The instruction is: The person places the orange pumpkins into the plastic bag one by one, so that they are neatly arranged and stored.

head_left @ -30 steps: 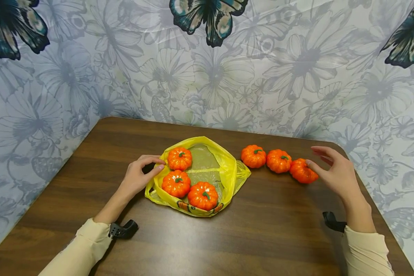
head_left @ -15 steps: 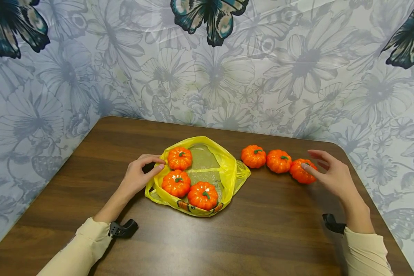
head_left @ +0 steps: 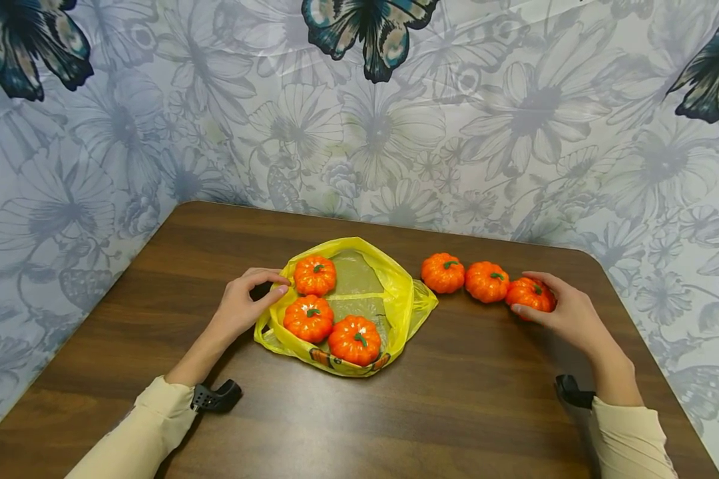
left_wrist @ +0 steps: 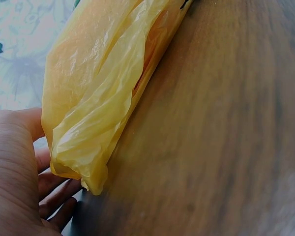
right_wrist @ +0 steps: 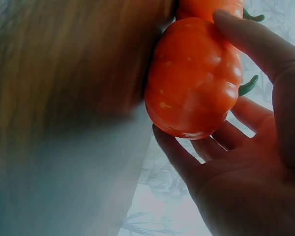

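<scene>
A yellow plastic bag (head_left: pixel 398 313) lies with its mouth spread wide on the table. Inside it sit three small orange pumpkins with green stems: one at the back left (head_left: pixel 314 275), one at the left (head_left: pixel 308 319) and one in front (head_left: pixel 355 340). My left hand (head_left: pixel 245 303) pinches the bag's left rim between thumb and fingers. To the right of the bag, three more pumpkins stand in a row. My right hand (head_left: pixel 569 313) holds the rightmost pumpkin (head_left: pixel 530 294), thumb on its near side and fingers round the far side. In the right wrist view this pumpkin (right_wrist: pixel 194 78) touches its neighbour.
The row's other pumpkins are a left one (head_left: pixel 443 273) and a middle one (head_left: pixel 486 281). All rests on a brown wooden table (head_left: pixel 431 412). Behind its back edge hangs a pale flowered wall covering (head_left: pixel 395 146) with butterflies.
My right hand has moved left and closed round the rightmost pumpkin, its fingers now touching it. The left hand and the bag have stayed in place.
</scene>
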`<move>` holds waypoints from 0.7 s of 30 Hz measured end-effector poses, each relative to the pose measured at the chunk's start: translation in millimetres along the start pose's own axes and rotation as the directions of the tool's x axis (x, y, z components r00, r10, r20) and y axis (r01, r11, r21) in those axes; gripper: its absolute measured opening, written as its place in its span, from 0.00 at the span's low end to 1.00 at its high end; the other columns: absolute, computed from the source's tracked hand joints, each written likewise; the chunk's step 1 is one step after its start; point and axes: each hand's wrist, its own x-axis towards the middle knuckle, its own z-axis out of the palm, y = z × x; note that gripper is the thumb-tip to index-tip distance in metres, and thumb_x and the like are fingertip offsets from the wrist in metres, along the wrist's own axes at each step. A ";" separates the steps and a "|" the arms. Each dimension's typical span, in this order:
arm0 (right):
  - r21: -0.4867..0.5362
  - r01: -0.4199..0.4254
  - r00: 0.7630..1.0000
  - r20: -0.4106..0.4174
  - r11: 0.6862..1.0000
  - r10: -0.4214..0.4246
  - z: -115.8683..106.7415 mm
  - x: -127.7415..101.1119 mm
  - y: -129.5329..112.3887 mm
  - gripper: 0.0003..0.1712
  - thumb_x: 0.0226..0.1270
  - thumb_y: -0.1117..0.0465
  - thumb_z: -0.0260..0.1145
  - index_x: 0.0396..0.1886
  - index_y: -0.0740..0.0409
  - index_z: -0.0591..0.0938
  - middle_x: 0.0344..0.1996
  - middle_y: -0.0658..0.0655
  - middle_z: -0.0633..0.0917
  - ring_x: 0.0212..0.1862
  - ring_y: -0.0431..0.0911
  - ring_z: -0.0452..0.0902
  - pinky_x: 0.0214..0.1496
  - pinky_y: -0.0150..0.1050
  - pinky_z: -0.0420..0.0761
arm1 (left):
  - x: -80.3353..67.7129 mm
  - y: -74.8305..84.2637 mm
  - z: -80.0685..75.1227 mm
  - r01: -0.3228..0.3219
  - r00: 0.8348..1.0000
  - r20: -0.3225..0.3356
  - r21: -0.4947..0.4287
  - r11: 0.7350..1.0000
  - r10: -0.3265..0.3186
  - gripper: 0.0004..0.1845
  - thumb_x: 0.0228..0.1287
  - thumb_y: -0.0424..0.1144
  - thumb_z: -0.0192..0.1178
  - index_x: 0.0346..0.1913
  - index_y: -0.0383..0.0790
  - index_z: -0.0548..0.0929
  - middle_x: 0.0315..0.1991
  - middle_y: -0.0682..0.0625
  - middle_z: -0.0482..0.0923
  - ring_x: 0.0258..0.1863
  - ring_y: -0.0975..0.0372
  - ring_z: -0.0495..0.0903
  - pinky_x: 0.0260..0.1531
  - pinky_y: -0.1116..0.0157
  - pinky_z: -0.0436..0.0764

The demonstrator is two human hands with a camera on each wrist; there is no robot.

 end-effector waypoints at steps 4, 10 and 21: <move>0.002 0.007 1.000 0.010 1.000 -0.007 0.6 0.2 1.0 0.45 0.61 0.45 0.81 0.73 0.57 0.75 0.65 0.73 0.80 0.62 0.69 0.76 0.60 0.66 0.73 | 0.0 0.0 0.1 0.005 1.000 0.000 0.001 1.000 -0.005 0.09 0.72 0.44 0.70 0.49 0.45 0.91 0.60 0.44 0.86 0.64 0.49 0.78 0.70 0.41 0.70; -0.024 0.011 1.000 -0.023 1.000 -0.011 -0.2 -0.3 1.0 0.44 0.60 0.45 0.82 0.71 0.57 0.76 0.62 0.73 0.82 0.58 0.67 0.78 0.56 0.61 0.75 | -0.5 1.4 -0.1 0.010 1.000 0.003 -0.002 1.000 -0.009 0.09 0.73 0.44 0.69 0.49 0.46 0.92 0.60 0.43 0.85 0.64 0.49 0.78 0.70 0.39 0.69; -0.032 -0.019 0.994 -0.110 0.999 0.015 -6.8 -1.9 -1.7 0.46 0.59 0.45 0.82 0.72 0.56 0.75 0.58 0.72 0.83 0.52 0.65 0.80 0.47 0.45 0.75 | -1.0 1.5 0.5 0.015 1.000 -0.007 -0.004 1.000 -0.015 0.09 0.72 0.44 0.70 0.49 0.46 0.92 0.59 0.45 0.86 0.64 0.50 0.78 0.70 0.41 0.70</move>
